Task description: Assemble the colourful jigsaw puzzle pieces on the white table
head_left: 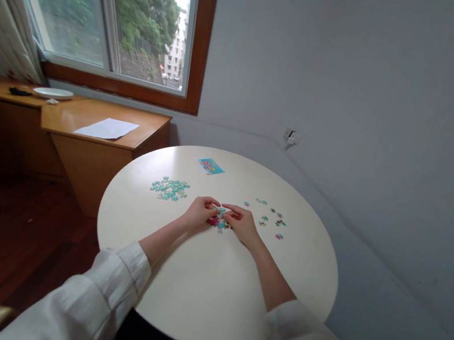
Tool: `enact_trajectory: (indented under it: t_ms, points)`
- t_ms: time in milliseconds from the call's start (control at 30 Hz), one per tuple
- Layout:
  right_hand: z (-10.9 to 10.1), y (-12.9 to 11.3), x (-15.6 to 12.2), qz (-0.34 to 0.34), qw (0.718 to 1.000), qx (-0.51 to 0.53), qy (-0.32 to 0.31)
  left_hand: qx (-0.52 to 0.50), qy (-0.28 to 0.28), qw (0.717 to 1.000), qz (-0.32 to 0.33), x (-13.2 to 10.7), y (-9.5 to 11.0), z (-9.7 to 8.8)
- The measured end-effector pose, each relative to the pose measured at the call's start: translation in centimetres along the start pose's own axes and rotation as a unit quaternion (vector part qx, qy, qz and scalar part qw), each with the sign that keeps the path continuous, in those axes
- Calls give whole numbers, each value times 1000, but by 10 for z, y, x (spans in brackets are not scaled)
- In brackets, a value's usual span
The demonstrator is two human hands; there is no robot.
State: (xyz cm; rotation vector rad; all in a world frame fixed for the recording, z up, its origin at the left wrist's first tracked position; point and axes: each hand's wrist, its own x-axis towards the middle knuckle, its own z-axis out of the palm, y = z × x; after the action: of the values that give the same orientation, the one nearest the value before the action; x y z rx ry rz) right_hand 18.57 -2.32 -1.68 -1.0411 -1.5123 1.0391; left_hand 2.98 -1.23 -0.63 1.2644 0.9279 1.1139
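Note:
My left hand point(201, 212) and my right hand point(242, 224) meet over the middle of the round table, fingers bent in a pinch. Light blue jigsaw pieces point(222, 212) show between the fingertips, with both hands closed on them. Just below the hands lies a small cluster of jigsaw pieces point(221, 225) in pink, blue and white, partly covered by the fingers. To the left spreads a pile of pale turquoise jigsaw pieces point(170, 188). Several loose pieces point(278, 222) are scattered to the right of my right hand. The exact edges of the held pieces are too small to make out.
A small colourful picture card point(210, 166) lies at the back of the white round table point(205, 295). Beyond its left edge stands a wooden cabinet point(153, 127) bearing a sheet of paper point(106, 128) and a white plate point(53, 93). A wall point(370, 131) runs along the right.

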Motion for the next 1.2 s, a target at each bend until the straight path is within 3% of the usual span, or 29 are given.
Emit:
enact_trajectory:
  t_ms: [967, 1200]
  points:
    - [1, -2, -1, -7, 999, -50, 7, 22, -18, 999, 17, 2, -2, -1]
    - [1, -3, 0, -20, 997, -75, 28, 48, -23, 996, 68, 1, -2, -1]
